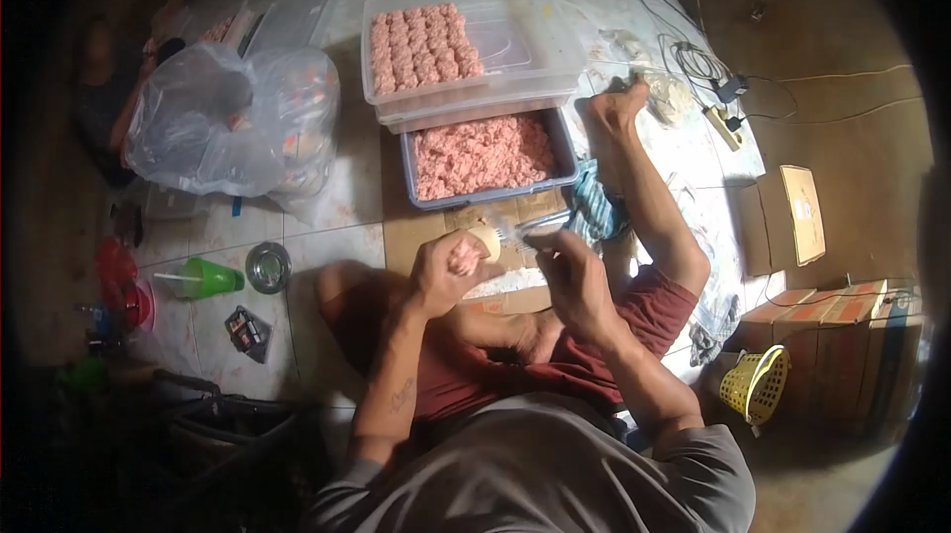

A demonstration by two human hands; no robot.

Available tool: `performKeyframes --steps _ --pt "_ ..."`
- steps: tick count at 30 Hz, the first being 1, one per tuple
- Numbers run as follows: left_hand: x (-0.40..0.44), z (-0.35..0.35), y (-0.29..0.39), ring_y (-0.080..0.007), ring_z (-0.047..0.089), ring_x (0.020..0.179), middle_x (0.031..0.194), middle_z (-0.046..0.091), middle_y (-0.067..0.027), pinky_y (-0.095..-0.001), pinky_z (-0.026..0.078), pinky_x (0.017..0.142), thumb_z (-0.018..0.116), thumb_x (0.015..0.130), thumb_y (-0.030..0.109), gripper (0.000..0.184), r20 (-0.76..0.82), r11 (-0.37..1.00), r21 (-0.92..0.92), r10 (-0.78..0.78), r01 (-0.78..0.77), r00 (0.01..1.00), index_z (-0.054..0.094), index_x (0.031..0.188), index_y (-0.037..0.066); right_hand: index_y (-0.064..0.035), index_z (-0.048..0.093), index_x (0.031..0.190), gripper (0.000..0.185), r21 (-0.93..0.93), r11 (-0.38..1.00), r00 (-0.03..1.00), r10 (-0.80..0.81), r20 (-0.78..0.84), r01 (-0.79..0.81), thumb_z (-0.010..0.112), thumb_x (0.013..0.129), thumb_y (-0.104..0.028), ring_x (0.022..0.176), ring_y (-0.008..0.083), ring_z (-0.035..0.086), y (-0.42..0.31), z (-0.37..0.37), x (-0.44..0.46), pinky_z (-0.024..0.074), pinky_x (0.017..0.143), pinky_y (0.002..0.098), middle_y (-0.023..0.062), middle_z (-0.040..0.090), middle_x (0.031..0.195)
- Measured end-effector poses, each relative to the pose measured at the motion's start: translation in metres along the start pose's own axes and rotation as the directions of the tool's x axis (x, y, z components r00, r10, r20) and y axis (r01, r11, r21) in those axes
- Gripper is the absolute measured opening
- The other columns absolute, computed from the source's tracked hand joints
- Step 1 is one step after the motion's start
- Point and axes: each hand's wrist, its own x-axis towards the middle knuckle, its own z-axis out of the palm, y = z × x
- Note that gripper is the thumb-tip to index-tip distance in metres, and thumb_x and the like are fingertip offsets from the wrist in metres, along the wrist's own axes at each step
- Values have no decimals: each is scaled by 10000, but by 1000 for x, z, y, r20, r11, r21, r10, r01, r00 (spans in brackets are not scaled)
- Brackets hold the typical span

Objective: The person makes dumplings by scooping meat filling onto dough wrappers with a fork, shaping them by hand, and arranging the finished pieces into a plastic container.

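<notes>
My left hand (444,273) is closed around a short cream-coloured cylinder (485,242), with a lump of pink minced meat (464,257) showing at the palm. Facing it, my right hand (577,283) pinches a thin metal tool that looks like a fork (525,236), its pronged end close to the cylinder. Whether the two touch, I cannot tell. Just beyond my hands stands a blue-grey tub (421,203) full of loose mince (483,157). Behind it, a clear plastic box (540,38) holds rows of shaped meat portions (421,46) on its left side.
Clear plastic bags (203,127) stand at the left, beside another person (104,87). A green cup (211,276) and a metal ashtray (267,267) are nearer. To the right are a power strip (725,127), cables, cardboard boxes (822,335) and a yellow basket (753,386).
</notes>
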Motion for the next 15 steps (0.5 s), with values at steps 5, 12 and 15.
performKeyframes --steps 5,12,15 --pt "14 9 3 -122 659 770 859 746 -78 -296 533 715 812 835 149 218 82 991 80 -111 104 990 726 986 17 -30 688 1093 207 -143 990 994 27 103 -12 586 916 10 854 409 622 -30 -14 -10 510 733 451 202 598 913" --pt "18 4 14 -93 643 814 936 737 -57 -284 526 719 862 799 103 301 81 994 -99 -43 51 996 701 1045 39 -39 702 1127 253 -106 994 993 32 114 -20 580 911 11 863 408 632 -22 -11 -7 510 743 460 207 599 928" --pt "18 15 2 -88 637 796 883 708 -22 -272 521 708 868 812 126 268 108 996 16 -88 87 990 668 969 42 -8 702 1113 235 -92 995 993 37 113 -27 587 913 33 850 390 633 -27 -12 -12 515 732 426 206 616 928"
